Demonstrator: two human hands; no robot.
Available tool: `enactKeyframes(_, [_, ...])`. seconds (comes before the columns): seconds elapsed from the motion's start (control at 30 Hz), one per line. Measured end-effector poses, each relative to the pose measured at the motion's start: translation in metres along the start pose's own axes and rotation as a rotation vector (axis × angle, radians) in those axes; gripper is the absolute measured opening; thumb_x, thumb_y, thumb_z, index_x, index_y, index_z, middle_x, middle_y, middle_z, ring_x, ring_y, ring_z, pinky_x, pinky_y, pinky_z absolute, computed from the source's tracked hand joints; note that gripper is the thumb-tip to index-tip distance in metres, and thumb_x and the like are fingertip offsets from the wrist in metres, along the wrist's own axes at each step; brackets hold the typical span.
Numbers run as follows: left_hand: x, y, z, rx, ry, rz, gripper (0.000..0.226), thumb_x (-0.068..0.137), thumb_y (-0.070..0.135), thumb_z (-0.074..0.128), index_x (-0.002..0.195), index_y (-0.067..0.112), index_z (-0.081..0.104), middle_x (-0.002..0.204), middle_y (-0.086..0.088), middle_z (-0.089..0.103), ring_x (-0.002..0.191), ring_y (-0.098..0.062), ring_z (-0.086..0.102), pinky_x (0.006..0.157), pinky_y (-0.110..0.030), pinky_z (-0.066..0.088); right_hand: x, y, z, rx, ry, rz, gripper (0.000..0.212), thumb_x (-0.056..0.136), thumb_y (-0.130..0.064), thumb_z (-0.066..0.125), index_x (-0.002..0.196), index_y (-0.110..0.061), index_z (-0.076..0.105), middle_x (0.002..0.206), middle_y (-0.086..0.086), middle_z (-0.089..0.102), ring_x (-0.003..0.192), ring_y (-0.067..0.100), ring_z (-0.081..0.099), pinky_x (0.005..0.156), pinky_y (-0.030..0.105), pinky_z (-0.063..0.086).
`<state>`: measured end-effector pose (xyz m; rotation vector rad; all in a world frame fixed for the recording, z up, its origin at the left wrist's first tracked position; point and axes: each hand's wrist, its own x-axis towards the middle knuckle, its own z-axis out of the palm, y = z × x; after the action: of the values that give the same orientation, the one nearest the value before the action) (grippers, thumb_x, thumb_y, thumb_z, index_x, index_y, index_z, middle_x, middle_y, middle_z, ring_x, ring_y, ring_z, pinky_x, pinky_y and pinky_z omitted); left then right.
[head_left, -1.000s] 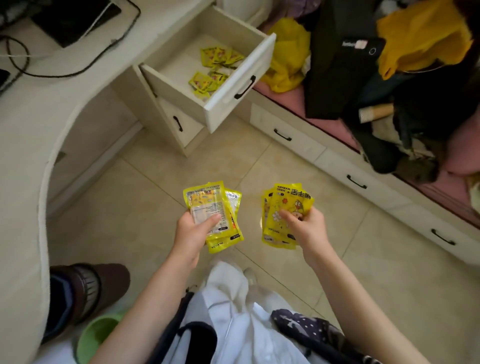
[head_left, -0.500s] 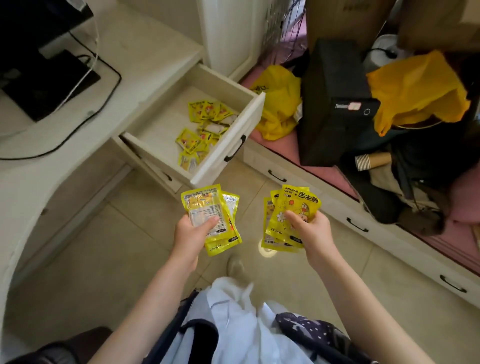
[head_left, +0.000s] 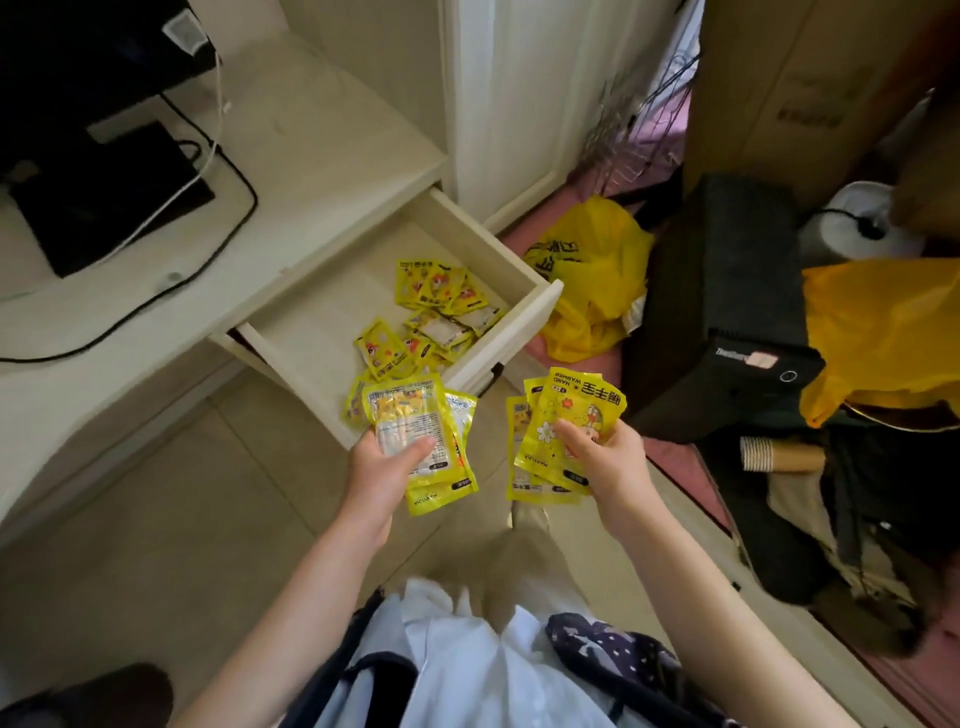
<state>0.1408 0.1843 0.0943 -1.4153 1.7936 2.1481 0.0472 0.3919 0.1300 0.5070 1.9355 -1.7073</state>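
Floor tiles (head_left: 182, 519) are showing below, drawer (head_left: 485, 248) standing open at 11 o'clock. I'm seeing left hand (head_left: 382, 470) and right hand (head_left: 618, 460) each gripping packets (head_left: 571, 408), long axes pointing roughly 12 o'clock.

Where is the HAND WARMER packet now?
In the head view, right of centre: the right hand grips the HAND WARMER packet, topmost of several, just right of the open drawer.
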Motion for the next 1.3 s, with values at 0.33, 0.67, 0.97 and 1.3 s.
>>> enactKeyframes(0.33, [0.028,0.019,0.056,-0.210,0.288,-0.099,0.033,0.075,0.014,0.078,0.102,0.023,0.061,0.103,-0.001,0.073,0.097,-0.019,0.069,0.094,-0.045,0.052,0.098,-0.077,0.006,-0.210,-0.248,-0.007,0.011,0.087,-0.014,0.067,0.092,-0.024,0.065,0.100,0.006,0.073,0.091,0.024,0.071,0.084,0.048,0.057])
enactKeyframes(0.67, [0.096,0.043,0.025,-0.439,0.520,-0.200,0.037,0.078,0.011,0.075,0.111,0.017,0.059,0.104,-0.003,0.071,0.085,-0.019,0.068,0.065,-0.031,0.052,0.175,-0.113,0.107,-0.431,-0.379,0.008,0.009,0.084,-0.021,0.070,0.084,-0.023,0.062,0.095,0.008,0.072,0.089,0.026,0.070,0.082,0.046,0.058])
enactKeyframes(0.97, [0.203,0.045,-0.026,-0.489,0.565,-0.450,0.051,0.071,0.013,0.080,0.117,0.013,0.057,0.112,-0.007,0.065,0.102,-0.024,0.061,0.070,-0.038,0.049,0.238,-0.090,0.233,-0.637,-0.393,0.094,0.039,0.080,-0.028,0.074,0.108,-0.004,0.060,0.102,0.016,0.069,0.098,0.031,0.067,0.088,0.044,0.055])
enactKeyframes(1.3, [0.274,0.032,-0.036,-0.267,0.562,-0.460,0.045,0.061,0.031,0.077,0.102,0.017,0.063,0.092,-0.011,0.070,0.077,-0.030,0.070,0.062,-0.046,0.058,0.303,-0.062,0.296,-0.826,-0.503,0.152,0.027,0.085,-0.022,0.068,0.105,-0.006,0.058,0.088,0.006,0.061,0.081,0.019,0.059,0.070,0.028,0.042])
